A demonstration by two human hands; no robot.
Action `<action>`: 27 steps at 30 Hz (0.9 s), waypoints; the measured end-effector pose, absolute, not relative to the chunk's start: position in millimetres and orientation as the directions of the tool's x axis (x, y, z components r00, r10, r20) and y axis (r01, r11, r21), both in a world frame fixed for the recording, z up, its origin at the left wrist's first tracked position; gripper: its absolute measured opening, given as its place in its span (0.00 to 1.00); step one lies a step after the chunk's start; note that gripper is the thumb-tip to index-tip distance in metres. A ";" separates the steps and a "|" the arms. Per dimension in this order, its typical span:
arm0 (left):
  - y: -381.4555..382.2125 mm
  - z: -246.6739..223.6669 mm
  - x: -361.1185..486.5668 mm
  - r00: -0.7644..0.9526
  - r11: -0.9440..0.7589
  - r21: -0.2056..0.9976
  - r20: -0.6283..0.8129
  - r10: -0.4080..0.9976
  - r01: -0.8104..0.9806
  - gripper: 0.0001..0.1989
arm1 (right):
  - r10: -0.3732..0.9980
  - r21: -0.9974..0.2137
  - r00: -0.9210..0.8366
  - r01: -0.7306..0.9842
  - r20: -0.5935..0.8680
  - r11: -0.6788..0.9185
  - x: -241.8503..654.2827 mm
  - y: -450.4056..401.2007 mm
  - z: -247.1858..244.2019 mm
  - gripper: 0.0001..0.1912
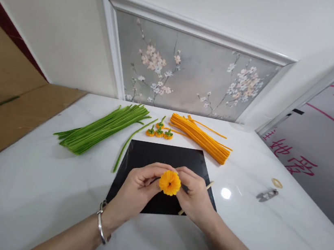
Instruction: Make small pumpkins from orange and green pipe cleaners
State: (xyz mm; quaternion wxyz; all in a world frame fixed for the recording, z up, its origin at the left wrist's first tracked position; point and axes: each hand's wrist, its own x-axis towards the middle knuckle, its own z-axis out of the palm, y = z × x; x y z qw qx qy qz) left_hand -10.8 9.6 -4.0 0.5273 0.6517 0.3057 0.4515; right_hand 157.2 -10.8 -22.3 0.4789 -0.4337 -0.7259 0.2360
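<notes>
Over the black mat [163,153], my left hand [139,183] and my right hand [193,192] pinch a round, ribbed orange pumpkin shape [170,183] from either side. It looks made of bent pipe cleaners and has a small dark hole in its middle. My fingertips behind it are partly hidden. A thin pale stick [210,184] lies on the mat, passing beneath my right hand. Just beyond the mat sit several small orange pumpkins [159,133] with green tops. One loose green pipe cleaner [125,148] rests along the mat's left edge.
At the back left lies a bundle of green pipe cleaners [101,130]; a bundle of orange ones [200,138] is at the back right. Thread snips [267,195] and a tan ring [277,183] lie on the white tabletop [235,216]. Behind stands a wall with a framed floral panel [192,71].
</notes>
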 end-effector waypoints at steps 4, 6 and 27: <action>15.6 -7.0 -13.1 0.373 -0.311 0.951 0.289 0.881 -0.003 0.06 | 0.845 -0.785 -0.114 0.321 0.523 0.529 169.4 -14.6 -14.4 0.14; 17.1 -8.7 -14.2 0.355 -0.305 0.952 0.278 0.892 0.021 0.06 | 0.805 -0.733 -0.140 0.348 0.576 0.585 170.6 -18.5 -9.2 0.25; 10.7 -10.8 -9.9 0.329 -0.364 0.931 0.337 0.882 0.021 0.07 | 0.670 -0.565 -0.114 0.446 0.734 0.695 151.1 -21.1 -11.3 0.21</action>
